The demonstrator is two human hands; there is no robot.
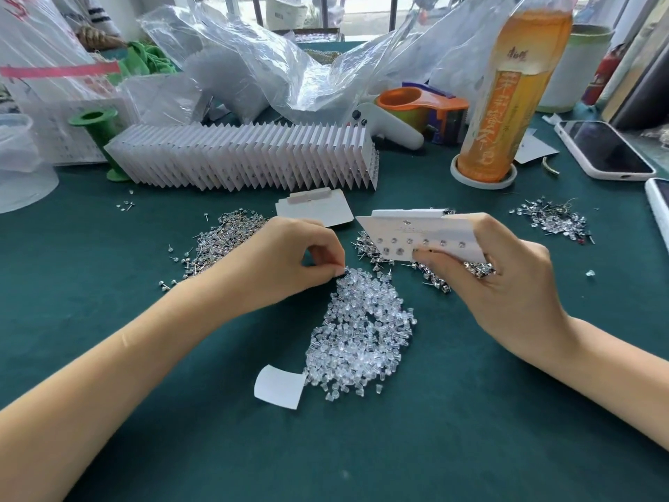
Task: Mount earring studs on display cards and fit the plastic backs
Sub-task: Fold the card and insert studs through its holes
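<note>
Head view: right hand (506, 280) gripping one card (416, 235), left hand (289, 262) pinching at plastic backs (362, 338).

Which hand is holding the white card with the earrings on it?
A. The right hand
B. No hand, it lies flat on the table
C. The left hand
A: the right hand grips the card and lifts it off the table, while the left hand pinches at the top of the pile of clear backs.
</note>
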